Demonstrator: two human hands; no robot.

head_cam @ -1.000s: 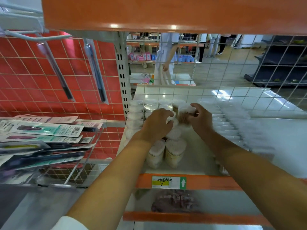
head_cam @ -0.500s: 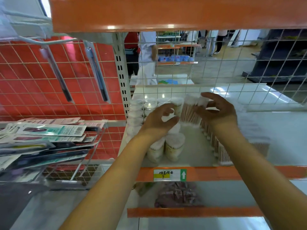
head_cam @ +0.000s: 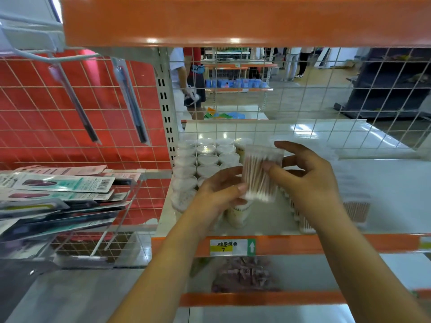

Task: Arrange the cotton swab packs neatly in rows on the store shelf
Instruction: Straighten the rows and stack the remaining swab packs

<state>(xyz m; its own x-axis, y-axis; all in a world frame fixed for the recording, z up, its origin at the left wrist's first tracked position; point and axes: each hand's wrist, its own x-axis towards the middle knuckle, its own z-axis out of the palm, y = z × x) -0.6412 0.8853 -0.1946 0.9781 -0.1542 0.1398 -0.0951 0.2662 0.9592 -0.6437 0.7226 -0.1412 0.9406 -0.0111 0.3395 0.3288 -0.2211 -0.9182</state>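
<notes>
A clear rectangular cotton swab pack [head_cam: 260, 173] with wooden sticks is held upright above the white shelf [head_cam: 263, 220]. My left hand [head_cam: 219, 194] grips its lower left side with the thumb on the front. My right hand [head_cam: 305, 180] pinches its right side, thumb on the front and fingers behind. Round cotton swab tubs [head_cam: 205, 159] stand in rows at the shelf's back left. A row of rectangular packs [head_cam: 303, 220] runs along the right, partly hidden by my right arm.
A white wire grid [head_cam: 303, 101] backs the shelf, and an orange shelf edge [head_cam: 233, 19] hangs overhead. To the left, a wire basket [head_cam: 93, 229] holds carded goods. A lower shelf holds a purple packet [head_cam: 242, 273]. People stand in the aisle beyond.
Both hands have lifted a rectangular swab pack off the shelf and drawn it up and nearer to me; earlier they were low among the tubs.
</notes>
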